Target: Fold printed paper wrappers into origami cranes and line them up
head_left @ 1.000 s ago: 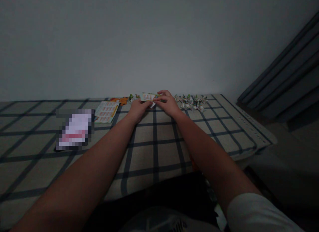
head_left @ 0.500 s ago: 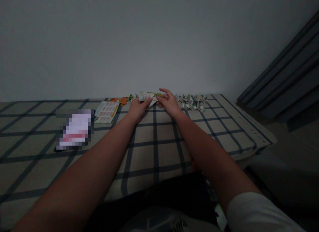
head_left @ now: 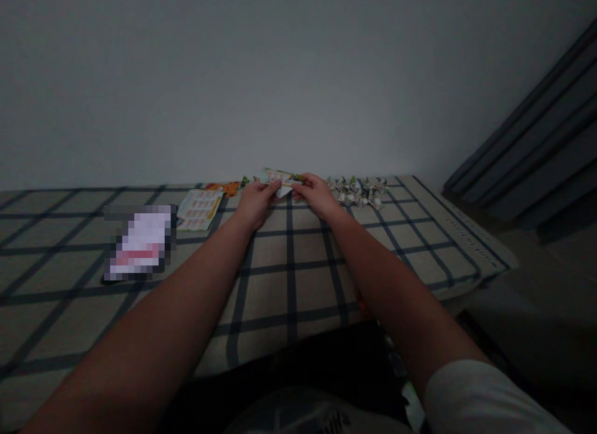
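Together, the left hand (head_left: 255,204) and the right hand (head_left: 318,196) pinch the small printed, partly folded paper (head_left: 283,180) above the far side of the checked cloth-covered worktop (head_left: 312,285), between the printed paper sheets (head_left: 200,210) and the small folded white-and-green paper pieces (head_left: 358,193).

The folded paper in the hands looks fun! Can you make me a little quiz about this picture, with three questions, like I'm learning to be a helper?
1. True or false: the left hand and the right hand both touch the folded paper.
2. Which of these is nearest to the left hand?
A) the blurred-out flat device
B) the printed sheet
C) the grey curtain
3. Fill in the side: on the checked cloth, the cluster of small folded pieces lies to the ____ of the right hand.

Key: 1. True. 2. B. 3. Right.
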`<act>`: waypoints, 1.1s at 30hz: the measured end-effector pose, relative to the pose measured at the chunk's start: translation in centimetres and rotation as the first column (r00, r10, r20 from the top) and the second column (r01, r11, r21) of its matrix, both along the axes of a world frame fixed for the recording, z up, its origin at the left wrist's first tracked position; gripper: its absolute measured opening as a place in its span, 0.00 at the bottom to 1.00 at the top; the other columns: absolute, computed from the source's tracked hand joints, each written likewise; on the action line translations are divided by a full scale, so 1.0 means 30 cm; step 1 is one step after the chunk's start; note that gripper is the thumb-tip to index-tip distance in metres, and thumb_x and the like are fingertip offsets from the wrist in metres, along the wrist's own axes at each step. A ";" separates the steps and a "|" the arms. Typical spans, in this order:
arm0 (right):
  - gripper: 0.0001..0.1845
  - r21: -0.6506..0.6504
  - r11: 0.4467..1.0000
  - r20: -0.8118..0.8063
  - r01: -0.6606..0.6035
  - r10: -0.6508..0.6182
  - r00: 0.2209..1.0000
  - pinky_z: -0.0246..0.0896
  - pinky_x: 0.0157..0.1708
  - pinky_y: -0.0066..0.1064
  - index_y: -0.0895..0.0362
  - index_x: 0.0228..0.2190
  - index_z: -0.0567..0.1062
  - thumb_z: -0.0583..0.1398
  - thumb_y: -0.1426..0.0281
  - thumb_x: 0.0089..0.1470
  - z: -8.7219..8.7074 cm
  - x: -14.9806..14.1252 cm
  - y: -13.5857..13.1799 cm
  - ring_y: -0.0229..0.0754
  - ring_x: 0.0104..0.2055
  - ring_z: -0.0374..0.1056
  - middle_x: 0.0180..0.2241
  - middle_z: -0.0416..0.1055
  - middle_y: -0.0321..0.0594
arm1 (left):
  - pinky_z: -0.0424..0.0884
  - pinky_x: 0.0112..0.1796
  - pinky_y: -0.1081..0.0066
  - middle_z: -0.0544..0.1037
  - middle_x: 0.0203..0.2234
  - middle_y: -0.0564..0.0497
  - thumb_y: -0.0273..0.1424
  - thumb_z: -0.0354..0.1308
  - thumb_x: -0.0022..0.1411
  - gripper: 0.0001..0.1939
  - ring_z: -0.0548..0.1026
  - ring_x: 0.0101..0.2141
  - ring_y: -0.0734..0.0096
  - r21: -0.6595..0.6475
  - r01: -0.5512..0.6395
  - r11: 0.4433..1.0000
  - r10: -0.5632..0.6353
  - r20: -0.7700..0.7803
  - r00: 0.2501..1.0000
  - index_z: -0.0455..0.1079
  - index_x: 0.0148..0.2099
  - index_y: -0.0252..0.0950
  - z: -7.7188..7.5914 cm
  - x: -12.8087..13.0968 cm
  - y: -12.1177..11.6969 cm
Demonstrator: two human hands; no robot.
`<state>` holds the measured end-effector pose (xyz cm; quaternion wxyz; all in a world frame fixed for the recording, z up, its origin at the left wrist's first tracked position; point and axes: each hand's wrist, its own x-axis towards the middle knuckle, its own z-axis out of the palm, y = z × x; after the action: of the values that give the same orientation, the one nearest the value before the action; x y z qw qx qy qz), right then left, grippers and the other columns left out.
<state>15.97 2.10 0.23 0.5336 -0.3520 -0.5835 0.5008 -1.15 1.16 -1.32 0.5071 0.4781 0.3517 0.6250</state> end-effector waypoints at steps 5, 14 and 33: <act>0.10 -0.037 0.999 0.004 -0.011 0.012 1.000 0.67 0.28 0.23 0.56 0.35 0.75 0.68 0.69 0.49 0.008 0.000 -0.016 0.33 0.30 0.69 0.32 0.74 0.33 | 0.75 0.37 0.68 0.82 0.29 0.46 0.45 0.75 0.46 0.19 0.77 0.31 0.67 0.004 -0.014 1.000 0.014 -0.044 0.999 0.80 0.31 0.34 0.005 -0.001 -0.009; 0.12 0.084 0.978 0.091 0.193 -0.200 0.975 0.48 0.20 0.25 0.59 0.30 0.79 0.67 0.62 0.52 0.030 0.017 -0.046 0.30 0.20 0.53 0.19 0.63 0.28 | 0.71 0.35 0.71 0.81 0.31 0.49 0.47 0.73 0.49 0.20 0.75 0.33 0.69 0.075 -0.061 0.995 0.066 -0.065 0.996 0.80 0.36 0.36 0.020 0.010 -0.023; 0.08 -0.087 0.994 -0.069 0.065 -0.071 0.995 0.71 0.31 0.24 0.55 0.37 0.77 0.65 0.72 0.53 0.024 0.010 -0.024 0.35 0.33 0.77 0.35 0.79 0.37 | 0.67 0.28 0.77 0.80 0.32 0.51 0.24 0.62 0.48 0.13 0.74 0.27 0.76 -0.091 0.076 0.993 -0.058 0.187 0.981 0.73 0.39 0.35 0.085 0.019 -0.068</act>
<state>16.26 1.37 0.94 0.5555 -0.3757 -0.5298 0.5192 -0.60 -0.89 1.23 0.5810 0.4047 0.3170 0.6310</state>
